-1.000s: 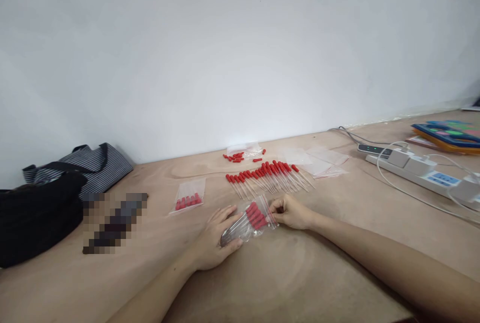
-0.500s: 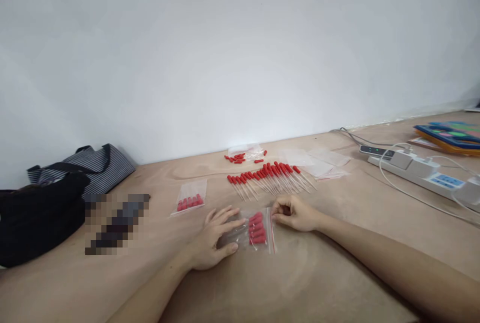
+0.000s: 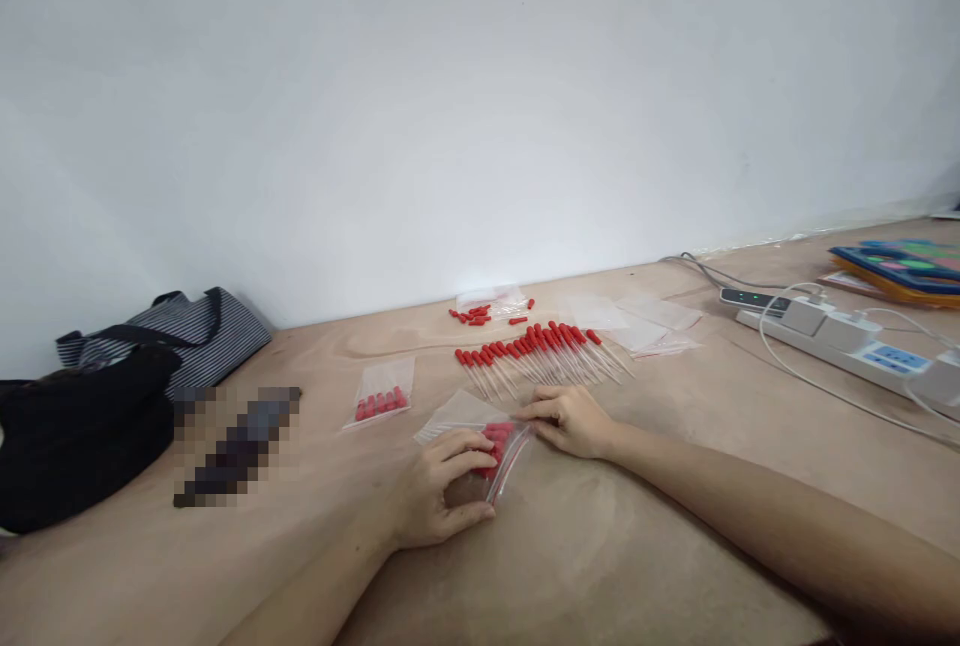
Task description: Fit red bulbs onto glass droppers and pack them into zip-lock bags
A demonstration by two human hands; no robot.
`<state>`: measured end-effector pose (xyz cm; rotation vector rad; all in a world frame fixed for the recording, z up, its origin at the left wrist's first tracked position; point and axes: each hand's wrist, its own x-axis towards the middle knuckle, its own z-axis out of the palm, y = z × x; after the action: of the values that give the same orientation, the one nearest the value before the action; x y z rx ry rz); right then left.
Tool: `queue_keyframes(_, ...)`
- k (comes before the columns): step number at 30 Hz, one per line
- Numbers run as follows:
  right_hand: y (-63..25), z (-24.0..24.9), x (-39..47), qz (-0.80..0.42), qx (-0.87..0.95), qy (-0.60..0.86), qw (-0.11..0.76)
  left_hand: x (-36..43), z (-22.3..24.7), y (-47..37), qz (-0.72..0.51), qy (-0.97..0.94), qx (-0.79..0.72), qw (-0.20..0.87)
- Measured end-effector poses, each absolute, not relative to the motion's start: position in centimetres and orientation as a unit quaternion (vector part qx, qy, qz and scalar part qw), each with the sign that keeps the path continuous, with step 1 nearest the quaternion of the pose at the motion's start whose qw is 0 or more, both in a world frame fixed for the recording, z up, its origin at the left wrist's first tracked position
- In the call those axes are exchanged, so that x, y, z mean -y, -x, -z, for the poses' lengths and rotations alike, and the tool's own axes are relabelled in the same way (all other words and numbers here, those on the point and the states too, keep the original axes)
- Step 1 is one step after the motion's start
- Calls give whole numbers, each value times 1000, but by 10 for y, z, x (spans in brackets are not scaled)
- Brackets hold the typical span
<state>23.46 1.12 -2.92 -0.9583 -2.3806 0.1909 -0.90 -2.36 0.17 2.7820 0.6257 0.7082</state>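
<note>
A clear zip-lock bag (image 3: 457,412) of red-bulbed glass droppers lies tilted on the table between my hands. My left hand (image 3: 439,491) rests over it with curled fingers on the red bulbs (image 3: 499,434) and the thumb at the near end of the zip strip. At the far end of that strip, my right hand (image 3: 574,421) pinches the bag's corner. Beyond the hands lies a row of loose droppers (image 3: 540,351) with red rubber bulbs and pale stems. To the left, another zip-lock bag (image 3: 384,381) holds several red-bulbed droppers.
Loose red bulbs (image 3: 474,314) lie near the wall beside a clear bag. Flat clear bags (image 3: 645,321) are spread behind the droppers. A white power strip (image 3: 847,351) with cables stands right. Left are a striped bag (image 3: 217,341), black cloth item (image 3: 82,446) and blurred dark object (image 3: 240,446).
The bag between my hands has turned, its zip edge now slanting. My left hand has slid right over the bulbs and curled; my right hand has shifted slightly left with the corner.
</note>
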Motion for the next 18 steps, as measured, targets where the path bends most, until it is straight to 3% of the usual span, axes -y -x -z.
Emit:
queue_keyframes(9, -238, 29, -17, -31, 924, 255, 282, 16, 0, 11, -296, -935, -149, -128)
queue_keyframes(18, -226, 27, -17, 116, 923, 173, 324, 14, -1, 22, -332, -901, -220, -170)
